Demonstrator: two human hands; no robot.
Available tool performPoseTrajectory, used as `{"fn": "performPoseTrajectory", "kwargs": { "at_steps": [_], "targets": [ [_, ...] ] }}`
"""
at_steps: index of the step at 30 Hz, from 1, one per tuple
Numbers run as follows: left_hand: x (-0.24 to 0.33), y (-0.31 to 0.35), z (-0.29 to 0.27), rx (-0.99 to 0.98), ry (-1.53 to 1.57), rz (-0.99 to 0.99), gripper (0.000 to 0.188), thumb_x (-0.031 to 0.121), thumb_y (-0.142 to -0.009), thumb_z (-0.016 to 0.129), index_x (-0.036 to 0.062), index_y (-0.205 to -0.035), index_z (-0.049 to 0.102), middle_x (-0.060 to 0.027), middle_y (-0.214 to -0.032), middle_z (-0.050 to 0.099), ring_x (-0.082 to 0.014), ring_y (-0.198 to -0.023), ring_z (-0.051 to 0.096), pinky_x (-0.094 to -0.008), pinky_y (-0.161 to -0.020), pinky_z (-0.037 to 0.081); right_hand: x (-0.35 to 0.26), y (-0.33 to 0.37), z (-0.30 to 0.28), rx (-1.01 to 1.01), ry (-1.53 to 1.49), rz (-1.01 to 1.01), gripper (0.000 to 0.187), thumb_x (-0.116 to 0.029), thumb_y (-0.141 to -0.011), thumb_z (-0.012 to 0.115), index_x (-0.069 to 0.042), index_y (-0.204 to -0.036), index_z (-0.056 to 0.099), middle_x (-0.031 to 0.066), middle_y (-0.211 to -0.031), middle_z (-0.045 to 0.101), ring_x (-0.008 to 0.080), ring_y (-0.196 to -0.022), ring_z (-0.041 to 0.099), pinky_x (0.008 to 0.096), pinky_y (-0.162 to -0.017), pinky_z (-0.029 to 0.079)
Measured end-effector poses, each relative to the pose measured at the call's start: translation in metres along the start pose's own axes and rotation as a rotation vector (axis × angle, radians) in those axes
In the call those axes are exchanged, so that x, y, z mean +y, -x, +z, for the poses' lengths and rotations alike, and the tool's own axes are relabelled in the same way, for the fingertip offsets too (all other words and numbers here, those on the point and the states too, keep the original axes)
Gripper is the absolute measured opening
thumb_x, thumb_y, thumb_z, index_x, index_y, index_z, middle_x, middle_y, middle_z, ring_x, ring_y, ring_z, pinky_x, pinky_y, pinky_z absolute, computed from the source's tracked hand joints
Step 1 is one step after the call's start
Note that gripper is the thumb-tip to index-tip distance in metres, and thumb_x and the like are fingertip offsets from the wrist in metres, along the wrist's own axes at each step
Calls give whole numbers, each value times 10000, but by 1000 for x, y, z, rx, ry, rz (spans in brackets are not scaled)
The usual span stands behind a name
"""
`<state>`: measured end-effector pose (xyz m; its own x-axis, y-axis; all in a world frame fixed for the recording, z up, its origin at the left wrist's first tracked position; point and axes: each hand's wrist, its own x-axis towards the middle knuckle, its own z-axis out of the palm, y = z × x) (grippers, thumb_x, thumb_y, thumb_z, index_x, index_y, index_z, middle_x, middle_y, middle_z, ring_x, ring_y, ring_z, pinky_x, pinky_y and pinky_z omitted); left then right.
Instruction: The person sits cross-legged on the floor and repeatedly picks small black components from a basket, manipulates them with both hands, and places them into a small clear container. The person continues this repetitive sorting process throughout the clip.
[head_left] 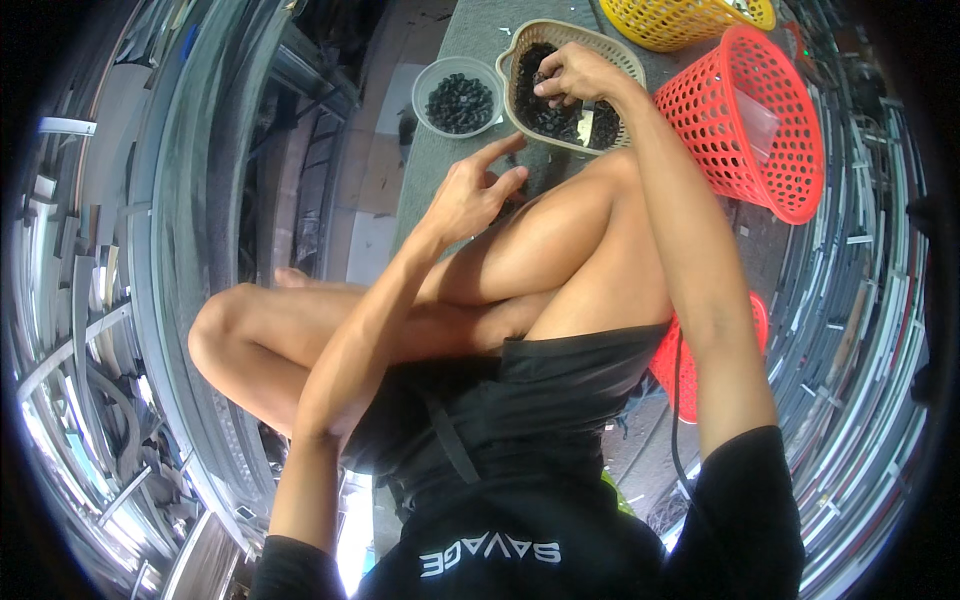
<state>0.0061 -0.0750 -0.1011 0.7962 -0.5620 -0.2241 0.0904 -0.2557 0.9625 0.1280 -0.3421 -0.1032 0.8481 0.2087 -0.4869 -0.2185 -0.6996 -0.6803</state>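
My right hand (pixel 578 76) reaches into a beige plastic basket (pixel 508 88) that holds many small black pieces (pixel 540 112). Its fingers are curled down among those pieces, and whatever they pinch is too small to make out. A pale flat piece (pixel 585 127) lies in the same basket, near its front rim. My left hand (pixel 474 194) is open above my crossed legs, its thumb and forefinger spread apart with nothing visible between them. Just beyond it stands a clear round tub (pixel 425 118) with more small black pieces (pixel 460 103) inside.
Beyond the beige basket is a yellow perforated basket (pixel 655 25). A red perforated basket (pixel 715 125) lies tilted to the right, with a clear bag (pixel 757 130) inside. Another red basket (pixel 680 378) sits beside my right hip. Long metal profiles (pixel 190 250) are stacked along both sides.
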Motion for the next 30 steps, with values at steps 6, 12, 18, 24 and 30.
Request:
{"fn": "performPoseTrajectory", "kwargs": {
  "at_steps": [6, 12, 18, 24, 30],
  "targets": [
    [1, -2, -5, -1, 24, -11, 480, 196, -1053, 621, 29, -1498, 556, -119, -1384, 702, -213, -893, 789, -352, -843, 590, 1, 4, -8, -15, -138, -21, 255, -121, -969, 746, 59, -1148, 734, 131, -964, 778, 188, -802, 763, 306, -671, 627],
    [2, -4, -13, -43, 69, -74, 400, 207, -1088, 594, -8, -1426, 608, -130, -1275, 739, -184, -925, 761, -353, -871, 576, 2, 17, -22, -156, -452, 8, 300, -156, -1013, 664, 71, -1210, 678, 160, -1063, 743, 219, -953, 740, 324, -827, 625],
    [2, -2, -24, -103, -186, -149, 327, 217, -1079, 598, 11, -1318, 688, -133, -1096, 787, -179, -902, 760, -356, -848, 587, 6, 21, -33, -268, -727, 120, 310, -196, -1042, 618, 60, -1215, 647, 172, -1127, 720, 247, -1040, 725, 348, -917, 619],
    [-3, -3, -26, -103, -278, -146, 312, 213, -1069, 612, 28, -1305, 702, -134, -1097, 787, -188, -861, 762, -373, -814, 588, 8, 21, -28, -257, -585, 11, 346, -196, -1071, 573, 73, -1283, 615, 206, -1228, 702, 282, -1137, 718, 365, -1006, 608],
    [-2, -3, -24, -102, -329, -122, 290, 215, -1060, 642, 24, -1263, 722, -142, -1051, 787, -182, -837, 762, -359, -770, 584, 8, 20, -31, -282, -697, 31, 375, -124, -1066, 539, 105, -1363, 555, 227, -1291, 682, 307, -1191, 704, 388, -1054, 592]
  ]
}}
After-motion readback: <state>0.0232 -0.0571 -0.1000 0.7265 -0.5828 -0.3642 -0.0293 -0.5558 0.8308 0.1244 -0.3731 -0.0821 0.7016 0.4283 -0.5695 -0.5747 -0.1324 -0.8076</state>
